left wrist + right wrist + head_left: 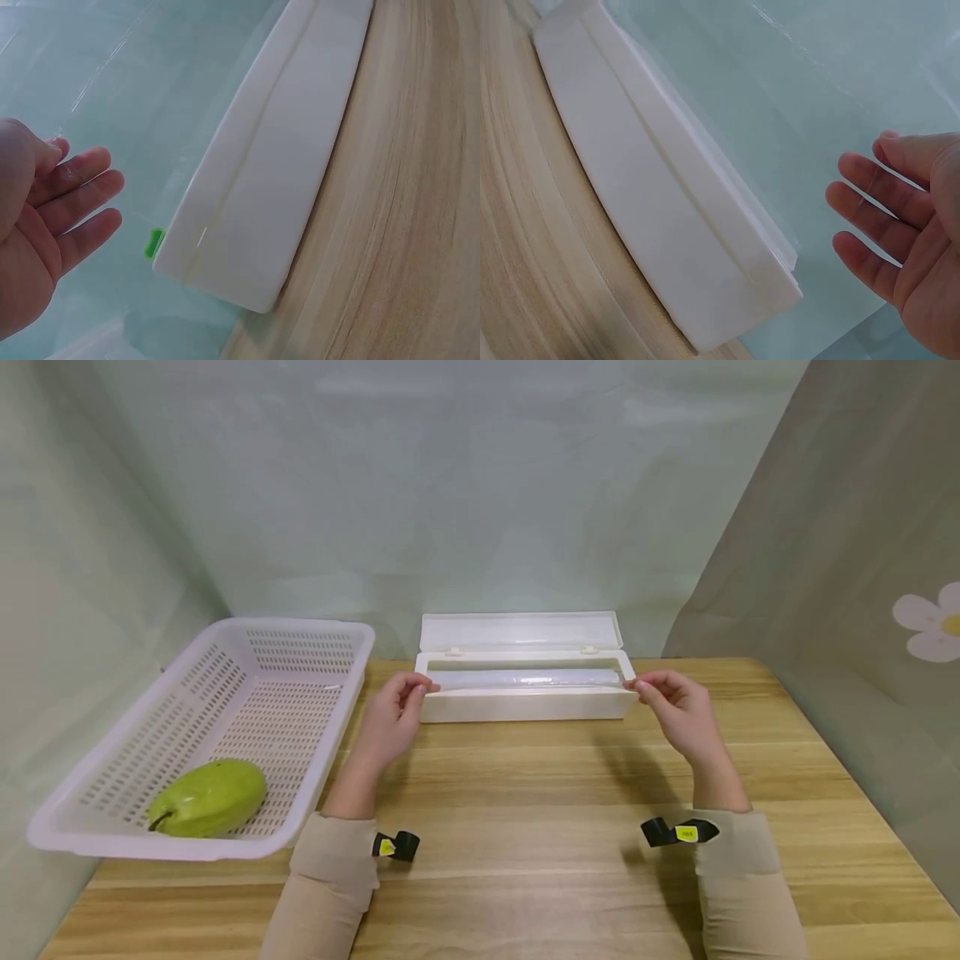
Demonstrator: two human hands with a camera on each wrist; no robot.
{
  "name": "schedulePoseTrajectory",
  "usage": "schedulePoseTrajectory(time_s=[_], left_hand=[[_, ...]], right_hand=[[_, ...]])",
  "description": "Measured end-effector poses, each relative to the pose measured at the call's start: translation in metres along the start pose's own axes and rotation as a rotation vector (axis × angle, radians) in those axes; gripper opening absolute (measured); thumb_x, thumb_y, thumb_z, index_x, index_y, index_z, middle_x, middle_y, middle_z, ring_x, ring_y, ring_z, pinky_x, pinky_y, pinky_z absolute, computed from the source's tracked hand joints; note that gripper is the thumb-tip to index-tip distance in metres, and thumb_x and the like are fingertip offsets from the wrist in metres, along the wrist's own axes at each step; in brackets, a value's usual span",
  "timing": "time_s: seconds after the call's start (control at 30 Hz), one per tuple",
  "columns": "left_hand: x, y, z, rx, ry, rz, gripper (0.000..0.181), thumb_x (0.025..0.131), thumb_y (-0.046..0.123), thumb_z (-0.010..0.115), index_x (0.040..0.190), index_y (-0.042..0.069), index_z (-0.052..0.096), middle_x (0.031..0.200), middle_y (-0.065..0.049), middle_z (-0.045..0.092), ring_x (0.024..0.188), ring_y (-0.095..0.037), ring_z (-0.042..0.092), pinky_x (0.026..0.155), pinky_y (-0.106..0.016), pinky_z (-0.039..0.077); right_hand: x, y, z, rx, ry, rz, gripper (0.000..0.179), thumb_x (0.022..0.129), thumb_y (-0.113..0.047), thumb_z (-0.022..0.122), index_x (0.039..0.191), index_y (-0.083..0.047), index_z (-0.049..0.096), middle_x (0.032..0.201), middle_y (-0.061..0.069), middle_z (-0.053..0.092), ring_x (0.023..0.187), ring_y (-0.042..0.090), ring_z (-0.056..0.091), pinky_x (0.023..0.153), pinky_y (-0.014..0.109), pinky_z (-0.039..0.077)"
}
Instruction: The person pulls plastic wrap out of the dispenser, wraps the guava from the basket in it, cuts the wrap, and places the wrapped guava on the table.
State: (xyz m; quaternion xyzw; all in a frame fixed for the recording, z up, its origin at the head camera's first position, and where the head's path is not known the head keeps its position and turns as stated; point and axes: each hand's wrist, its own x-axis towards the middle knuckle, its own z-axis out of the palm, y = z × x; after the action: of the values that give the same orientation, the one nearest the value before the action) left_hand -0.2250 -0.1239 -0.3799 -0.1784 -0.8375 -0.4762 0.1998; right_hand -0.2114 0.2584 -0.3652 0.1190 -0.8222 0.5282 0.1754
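Observation:
A long white cling film box stands on the table, its lid raised at the back. Inside lies a roll of clear cling film. At the box's left end my left hand pinches the film's edge between thumb and index finger. My right hand pinches the edge at the other end. In the left wrist view, a thin creased film edge runs up from the fingertips of the left hand, other fingers loosely bent. The right hand looks the same in its view. A small green tab sticks out from the box.
A white slotted basket stands on the left of the wooden table, with a green mango-like fruit inside. Behind the table hangs a pale green cloth. A brown cloth with a white flower hangs at the right.

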Motion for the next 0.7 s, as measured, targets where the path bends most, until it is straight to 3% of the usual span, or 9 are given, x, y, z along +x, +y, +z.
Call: schedulePoseTrajectory(time_s=[0.3,0.7], left_hand=[[-0.0013,0.004,-0.0019,0.013,-0.011,-0.016,0.016,0.098,0.008,0.048,0.106,0.0,0.059,0.102,-0.013,0.07,0.072,-0.017,0.049,0.061,-0.017,0.042],[-0.0012,0.0071,-0.0043,0.006,-0.004,0.02,0.015,0.097,0.007,0.049,0.105,0.0,0.059,0.101,-0.012,0.07,0.066,-0.015,0.046,0.056,-0.017,0.041]], right_hand=[[-0.0007,-0.0025,-0.0011,0.008,0.0,-0.013,0.022,0.094,-0.013,0.057,0.101,0.008,0.062,0.09,-0.025,0.065,0.081,-0.002,0.06,0.074,0.009,0.049],[-0.0009,-0.0039,-0.0024,0.002,0.007,-0.042,0.02,0.093,-0.01,0.058,0.101,0.008,0.063,0.091,-0.024,0.066,0.081,-0.002,0.06,0.074,0.009,0.048]])
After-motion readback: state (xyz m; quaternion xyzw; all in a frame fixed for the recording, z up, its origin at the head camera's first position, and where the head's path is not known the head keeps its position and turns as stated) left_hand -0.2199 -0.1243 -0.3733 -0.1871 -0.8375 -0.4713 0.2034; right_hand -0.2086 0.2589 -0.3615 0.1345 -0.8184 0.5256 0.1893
